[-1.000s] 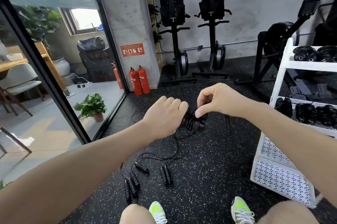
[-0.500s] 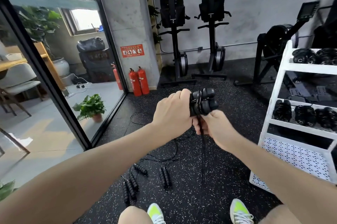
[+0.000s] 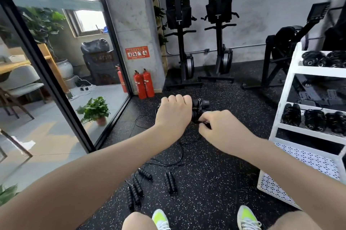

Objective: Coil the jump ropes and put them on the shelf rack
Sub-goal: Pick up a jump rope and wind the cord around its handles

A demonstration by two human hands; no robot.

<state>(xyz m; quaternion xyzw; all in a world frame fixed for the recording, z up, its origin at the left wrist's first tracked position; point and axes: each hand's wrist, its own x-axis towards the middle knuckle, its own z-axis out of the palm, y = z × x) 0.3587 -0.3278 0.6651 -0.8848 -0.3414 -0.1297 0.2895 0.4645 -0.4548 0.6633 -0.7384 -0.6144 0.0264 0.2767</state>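
My left hand [image 3: 173,113] is closed around the two black handles of a jump rope [image 3: 200,105], held side by side and pointing right. Just below the handle ends, my right hand [image 3: 218,126] pinches the thin black cord of that rope. Several other jump ropes [image 3: 138,186] lie loose on the dark speckled floor near my feet, their cords tangled. The white shelf rack [image 3: 286,87] stands at the right, with coiled ropes [image 3: 312,119] on its middle shelf and more on the top shelf.
A glass wall with a black frame [image 3: 56,87] runs along the left. Two red fire extinguishers [image 3: 143,84] stand by the concrete pillar. Black exercise machines [image 3: 198,42] line the back wall. A potted plant [image 3: 95,110] sits behind the glass.
My right hand went from above the handles down around them and now pinches the cord just under them. My left hand has kept hold of the handles, rising slightly.
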